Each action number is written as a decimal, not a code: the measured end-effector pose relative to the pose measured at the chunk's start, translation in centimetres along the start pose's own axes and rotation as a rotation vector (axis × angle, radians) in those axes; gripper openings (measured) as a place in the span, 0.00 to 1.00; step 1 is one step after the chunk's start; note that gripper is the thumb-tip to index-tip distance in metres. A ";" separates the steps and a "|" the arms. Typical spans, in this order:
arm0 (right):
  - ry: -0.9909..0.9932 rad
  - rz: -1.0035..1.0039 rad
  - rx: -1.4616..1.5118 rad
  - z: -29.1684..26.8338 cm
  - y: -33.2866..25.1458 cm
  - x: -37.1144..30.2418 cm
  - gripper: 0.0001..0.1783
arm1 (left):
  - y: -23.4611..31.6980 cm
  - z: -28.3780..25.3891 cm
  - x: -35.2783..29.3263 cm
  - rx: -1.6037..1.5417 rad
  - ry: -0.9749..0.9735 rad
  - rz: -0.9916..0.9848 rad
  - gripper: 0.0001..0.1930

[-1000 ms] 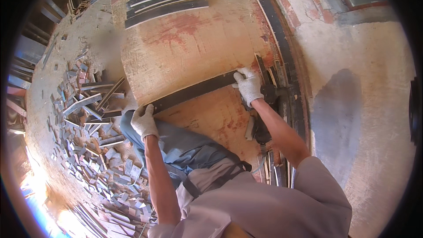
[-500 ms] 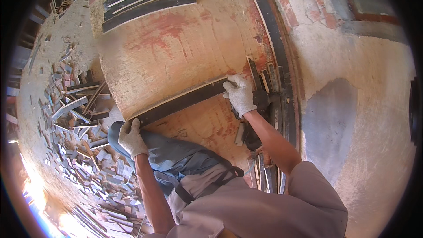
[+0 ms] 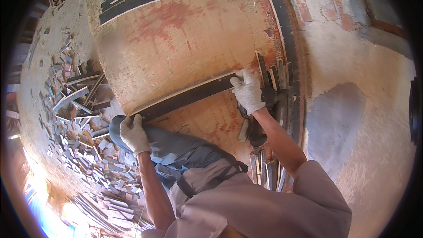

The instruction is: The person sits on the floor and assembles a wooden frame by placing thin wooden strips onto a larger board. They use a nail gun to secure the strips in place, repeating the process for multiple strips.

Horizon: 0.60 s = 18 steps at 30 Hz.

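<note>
A long black-faced wooden board [image 3: 189, 98] with a pale raw edge lies slantwise across the stained wooden tabletop [image 3: 176, 44]. My left hand [image 3: 134, 135], in a whitish work glove, grips its left end beside my blue-trousered leg. At the right end, my gloved right hand [image 3: 247, 91] is closed on the board, thumb on the black face and fingers around the far edge. Just beyond my right wrist sits a dark power tool [image 3: 256, 133], partly hidden by my hand and forearm.
Several black strips [image 3: 152, 2] are stacked at the table's far left. Upright and leaning strips [image 3: 273, 77] crowd the right side, along a long dark board [image 3: 286, 31] by the wall. A heap of wood offcuts [image 3: 94, 145] covers the floor at left.
The view has shifted a little, so most of the scene sits slightly differently. Both hands keep their hold on the board, which stays in nearly the same place on the table.
</note>
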State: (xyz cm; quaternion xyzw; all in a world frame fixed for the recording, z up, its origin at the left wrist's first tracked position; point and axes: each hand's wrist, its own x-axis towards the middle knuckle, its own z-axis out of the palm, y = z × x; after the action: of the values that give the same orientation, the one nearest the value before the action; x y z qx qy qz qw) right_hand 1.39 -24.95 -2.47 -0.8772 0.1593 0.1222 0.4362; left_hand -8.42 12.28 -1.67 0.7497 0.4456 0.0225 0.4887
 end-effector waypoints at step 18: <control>-0.007 0.054 0.058 -0.4 -1.3 1.3 0.08 | 5.0 4.9 -3.3 0.713 0.086 0.759 0.31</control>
State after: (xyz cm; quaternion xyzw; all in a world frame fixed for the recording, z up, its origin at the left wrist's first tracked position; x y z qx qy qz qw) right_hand 3.17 -24.76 -1.71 -0.8590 0.1847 0.1322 0.4587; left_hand -4.85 5.92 0.89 0.9767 0.1422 0.0756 0.1416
